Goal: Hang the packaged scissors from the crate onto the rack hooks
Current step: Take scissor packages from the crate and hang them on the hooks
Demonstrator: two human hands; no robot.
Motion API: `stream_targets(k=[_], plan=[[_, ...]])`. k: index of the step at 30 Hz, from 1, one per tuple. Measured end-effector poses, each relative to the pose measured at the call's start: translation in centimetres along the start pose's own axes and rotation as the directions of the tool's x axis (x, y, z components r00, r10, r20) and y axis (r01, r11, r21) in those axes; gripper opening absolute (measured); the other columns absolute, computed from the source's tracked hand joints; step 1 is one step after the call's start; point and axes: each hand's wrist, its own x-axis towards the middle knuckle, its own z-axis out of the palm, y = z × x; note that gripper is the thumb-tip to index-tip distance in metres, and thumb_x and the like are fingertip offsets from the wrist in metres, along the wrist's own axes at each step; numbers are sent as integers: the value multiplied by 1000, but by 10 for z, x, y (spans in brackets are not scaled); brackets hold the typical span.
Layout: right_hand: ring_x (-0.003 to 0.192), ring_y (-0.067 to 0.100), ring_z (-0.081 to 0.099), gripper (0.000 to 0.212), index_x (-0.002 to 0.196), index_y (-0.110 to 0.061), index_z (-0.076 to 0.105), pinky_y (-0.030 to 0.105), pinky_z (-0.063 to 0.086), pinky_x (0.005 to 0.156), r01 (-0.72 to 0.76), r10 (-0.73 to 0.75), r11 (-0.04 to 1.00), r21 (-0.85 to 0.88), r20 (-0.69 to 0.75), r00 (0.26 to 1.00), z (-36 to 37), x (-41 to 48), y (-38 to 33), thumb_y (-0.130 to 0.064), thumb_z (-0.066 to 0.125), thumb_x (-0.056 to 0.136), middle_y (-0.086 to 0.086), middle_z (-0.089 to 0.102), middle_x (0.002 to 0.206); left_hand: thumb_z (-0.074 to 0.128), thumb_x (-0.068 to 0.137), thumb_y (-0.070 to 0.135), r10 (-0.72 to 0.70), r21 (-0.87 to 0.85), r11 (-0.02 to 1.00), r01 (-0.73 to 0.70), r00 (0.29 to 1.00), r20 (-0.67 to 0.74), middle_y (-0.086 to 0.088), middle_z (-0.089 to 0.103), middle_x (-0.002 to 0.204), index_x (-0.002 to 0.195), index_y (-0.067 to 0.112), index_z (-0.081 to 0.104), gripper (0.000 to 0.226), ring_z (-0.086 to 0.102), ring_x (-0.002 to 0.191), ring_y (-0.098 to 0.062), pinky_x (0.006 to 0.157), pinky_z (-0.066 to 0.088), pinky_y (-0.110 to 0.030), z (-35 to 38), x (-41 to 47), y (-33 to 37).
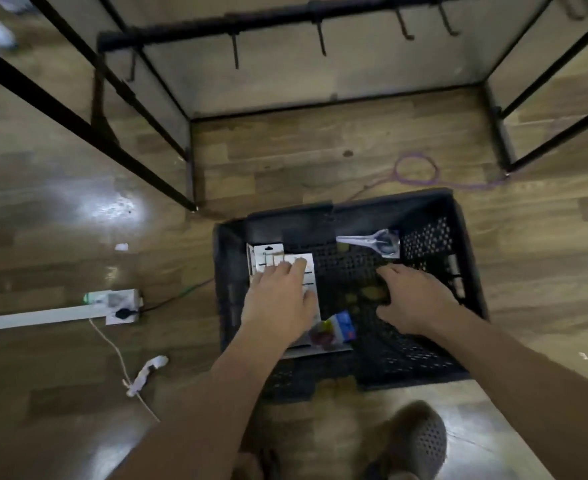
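A black perforated crate stands on the wooden floor below me. Inside, at its left, lies a stack of white-backed scissor packages; my left hand rests on top of them with fingers spread flat. A package with a blue and red card lies near the crate's front. One pair of scissors in clear wrap lies at the back. My right hand reaches into the crate's right half, fingers loosely bent, holding nothing I can see. The black rack's bar with bare hooks stands beyond the crate.
The rack's black frame legs come down left and right of the floor space ahead. A purple cable loop lies behind the crate. A white power strip and cords lie at the left. My foot in a perforated shoe is just before the crate.
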Motion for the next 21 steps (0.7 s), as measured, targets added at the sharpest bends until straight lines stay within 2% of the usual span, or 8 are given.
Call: stream_targets(k=[5,8,10,12,14,17,20,21], plan=[[118,33,59,57,143,-23,44,43,51,98,-90,86,993,73,58,995,77,150,46,-45,60,92,8,59,134,50,103,44,134,52,988,-148,969,207,-9,48,149,157,18,30,64,43,136,-31,107,43,-46,137,109,-31],[97,31,63,68,158,-18,22,40,54,80,-171,168,977,126,35,985,97,218,73,-30,55,99,8,60,106,55,99,50,194,27,978,-206,950,243,-10,45,152,157,18,30,71,34,143,-32,112,39,-46,193,156,-35],[78,26,59,80,163,-25,-2,36,51,65,-190,192,972,140,5,981,106,255,85,-23,51,103,4,55,92,57,97,56,243,57,963,-264,939,244,-9,50,142,149,18,41,66,38,136,-31,107,41,-45,219,178,-31],[81,30,62,89,162,-35,-6,35,50,63,-183,195,963,198,-44,980,116,284,96,-15,55,99,9,60,112,59,95,61,330,103,926,-364,909,254,-7,54,133,138,18,49,62,42,126,-28,101,43,-44,245,191,-21],[96,35,62,87,159,-40,5,39,50,72,-153,192,960,233,-155,969,129,301,104,-17,59,96,15,56,136,63,93,58,366,175,889,-422,887,282,-7,55,129,132,17,55,57,45,122,-29,97,42,-43,269,193,-15],[99,36,63,75,161,-35,9,36,44,70,-120,171,972,201,-264,949,149,304,107,-20,51,100,18,53,143,63,96,32,374,231,859,-457,868,325,-10,60,124,122,15,62,31,49,119,-32,92,41,-41,286,182,-14],[86,33,58,68,160,-34,14,34,44,68,-104,125,976,190,-106,986,156,290,102,-20,45,101,22,53,141,61,93,18,323,144,913,-383,891,319,-13,65,115,114,19,62,21,58,110,-34,79,41,-36,276,163,-17],[92,34,58,63,159,-28,21,35,47,73,-69,81,976,205,-52,995,154,286,99,-20,46,102,21,54,140,61,94,20,300,94,935,-343,903,307,-14,66,111,111,21,59,17,61,104,-35,75,40,-36,269,157,-18]])
